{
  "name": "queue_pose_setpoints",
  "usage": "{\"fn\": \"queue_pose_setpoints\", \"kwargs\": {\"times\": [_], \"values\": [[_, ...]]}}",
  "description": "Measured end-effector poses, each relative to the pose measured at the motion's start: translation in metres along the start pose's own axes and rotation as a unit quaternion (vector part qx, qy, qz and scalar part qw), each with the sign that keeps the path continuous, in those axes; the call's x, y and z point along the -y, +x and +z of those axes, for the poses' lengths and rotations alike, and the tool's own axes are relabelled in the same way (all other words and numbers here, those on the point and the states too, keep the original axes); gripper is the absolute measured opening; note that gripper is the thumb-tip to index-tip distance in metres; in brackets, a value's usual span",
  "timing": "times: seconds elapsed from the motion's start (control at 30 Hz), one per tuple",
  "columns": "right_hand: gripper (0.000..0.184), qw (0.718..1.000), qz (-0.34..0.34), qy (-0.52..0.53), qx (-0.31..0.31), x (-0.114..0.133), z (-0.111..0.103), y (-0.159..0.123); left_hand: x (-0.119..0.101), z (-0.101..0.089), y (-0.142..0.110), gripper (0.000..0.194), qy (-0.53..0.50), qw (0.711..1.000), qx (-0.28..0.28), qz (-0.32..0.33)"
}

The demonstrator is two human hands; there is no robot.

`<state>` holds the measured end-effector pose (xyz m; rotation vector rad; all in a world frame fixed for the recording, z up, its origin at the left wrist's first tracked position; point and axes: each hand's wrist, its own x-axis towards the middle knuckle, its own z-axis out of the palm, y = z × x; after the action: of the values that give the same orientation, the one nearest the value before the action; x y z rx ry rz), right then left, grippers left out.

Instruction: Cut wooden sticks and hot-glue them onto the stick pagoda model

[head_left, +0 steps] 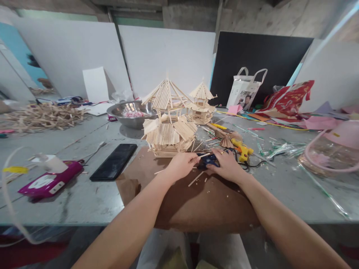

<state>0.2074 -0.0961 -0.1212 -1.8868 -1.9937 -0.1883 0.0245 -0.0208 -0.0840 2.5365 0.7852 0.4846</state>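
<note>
My left hand (183,165) pinches a thin wooden stick (205,155) that points right. My right hand (227,164), with a ring on one finger, rests its fingers on a small dark blue tool (209,160); its exact kind is hard to make out. The left stick's tip lies over this tool. Both hands are above a brown cardboard sheet (196,209), where a loose stick (195,179) and small cut bits lie. Just behind them stands a tiered pavilion model (165,132) made of wooden sticks, its upper roof partly covered.
A smaller stick pavilion (202,104), a metal bowl (123,116) and a yellow glue gun (243,150) stand around. At left are a phone (113,162), a purple power strip (50,181) and a stick pile (45,117). A pink-lidded clear jug (333,149) is at right.
</note>
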Motion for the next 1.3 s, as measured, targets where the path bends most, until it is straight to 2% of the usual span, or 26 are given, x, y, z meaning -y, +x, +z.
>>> {"fn": "queue_pose_setpoints", "kwargs": {"times": [0.1,0.2,0.3,0.47,0.63,0.73,0.83,0.9,0.97,1.07,1.17,1.23,1.3], "values": [[0.042,0.994,-0.053,0.078,-0.061,0.002,-0.005,0.001,-0.001,0.004,-0.002,0.035,0.066,0.998,-0.003,-0.011],[0.031,0.986,-0.097,0.108,-0.083,0.008,-0.007,0.001,-0.004,0.006,-0.003,0.035,0.104,0.995,-0.004,0.004],[0.028,0.988,-0.116,0.087,-0.058,0.017,-0.008,0.0,-0.008,0.008,-0.004,0.034,0.131,0.991,0.005,0.012],[0.028,0.989,-0.121,0.079,0.017,0.024,-0.012,-0.002,-0.01,0.009,-0.006,0.035,0.141,0.989,0.015,0.039],[0.026,0.968,-0.108,0.217,0.072,0.02,-0.018,-0.004,-0.014,0.004,-0.008,0.031,0.093,0.993,0.038,0.057],[0.026,0.936,-0.068,0.33,0.1,0.018,-0.019,-0.006,-0.016,0.003,-0.009,0.03,0.033,0.995,0.052,0.08],[0.028,0.89,-0.01,0.445,0.098,0.016,-0.017,-0.005,-0.016,0.002,-0.007,0.031,-0.007,0.995,0.042,0.091],[0.027,0.849,0.017,0.523,0.065,0.014,-0.015,-0.003,-0.013,0.003,-0.006,0.031,0.012,0.997,0.027,0.072],[0.025,0.813,0.037,0.58,0.005,0.012,-0.013,-0.001,-0.008,0.004,-0.004,0.032,0.061,0.997,0.011,0.038],[0.018,0.775,0.097,0.62,-0.07,0.008,-0.011,0.002,-0.001,0.007,-0.001,0.034,0.132,0.991,-0.005,-0.003],[0.017,0.724,0.162,0.667,-0.07,0.007,-0.011,0.004,0.005,0.011,0.0,0.036,0.169,0.985,-0.009,-0.025],[0.017,0.691,0.179,0.698,-0.057,0.008,-0.011,0.004,0.007,0.014,0.001,0.034,0.173,0.984,-0.016,-0.037],[0.017,0.671,0.185,0.717,-0.045,0.008,-0.011,0.005,0.007,0.015,0.001,0.032,0.163,0.985,-0.036,-0.034]]}}
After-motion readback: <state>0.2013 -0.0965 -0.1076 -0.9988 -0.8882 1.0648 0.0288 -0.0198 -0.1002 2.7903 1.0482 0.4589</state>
